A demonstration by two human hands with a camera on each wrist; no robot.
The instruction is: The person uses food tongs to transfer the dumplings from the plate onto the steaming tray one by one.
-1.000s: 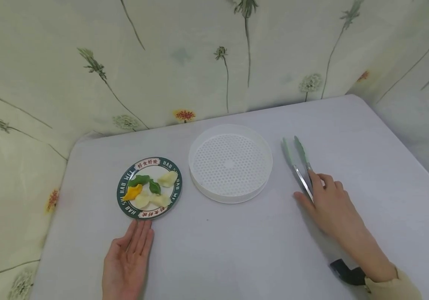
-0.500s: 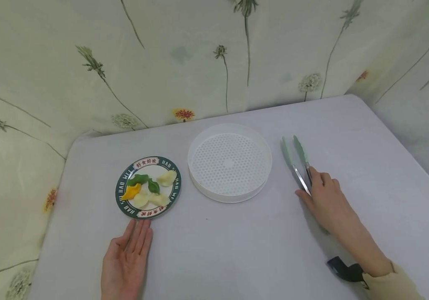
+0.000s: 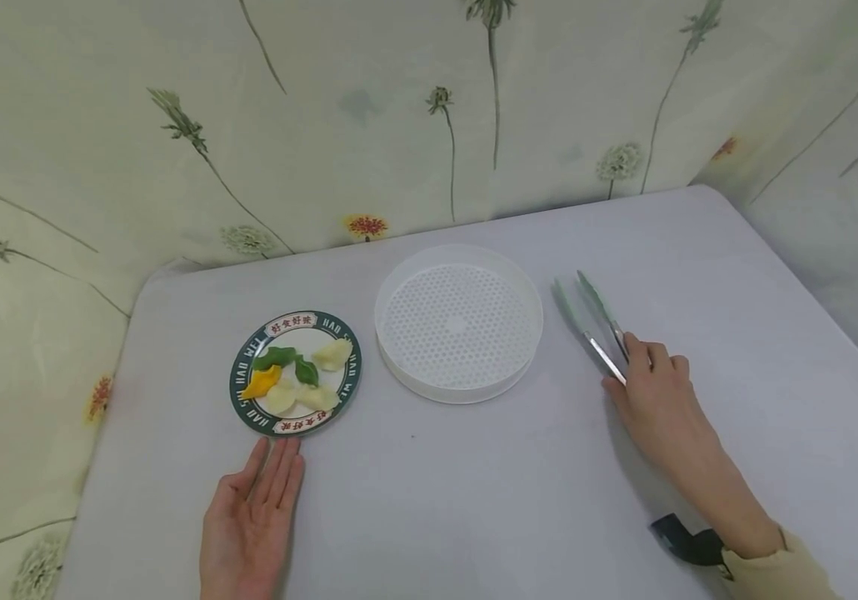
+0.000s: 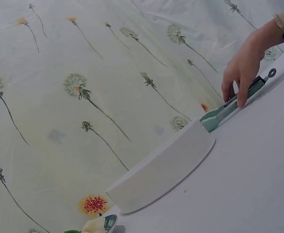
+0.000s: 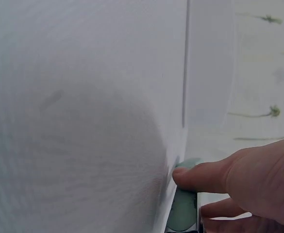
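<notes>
While my right hand (image 3: 665, 408) pinches green-tipped silver-metal tongs (image 3: 605, 359) between fingers and thumb, left hand (image 3: 252, 517) lies palm-up, fingers straight, at edge of round green-rimmed white plate (image 3: 307, 341).

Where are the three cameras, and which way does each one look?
Head: worn on the head, facing forward and down over the plate, white tray and tongs; left hand and right hand show.
Left wrist: worn there, facing across the table toward the flowery backdrop; the right hand shows, the left doesn't.
Right wrist: worn there, facing low along the table, tongs at the bottom; only part of the right hand shows.
Head and left wrist both show the right hand gripping the tongs.
</notes>
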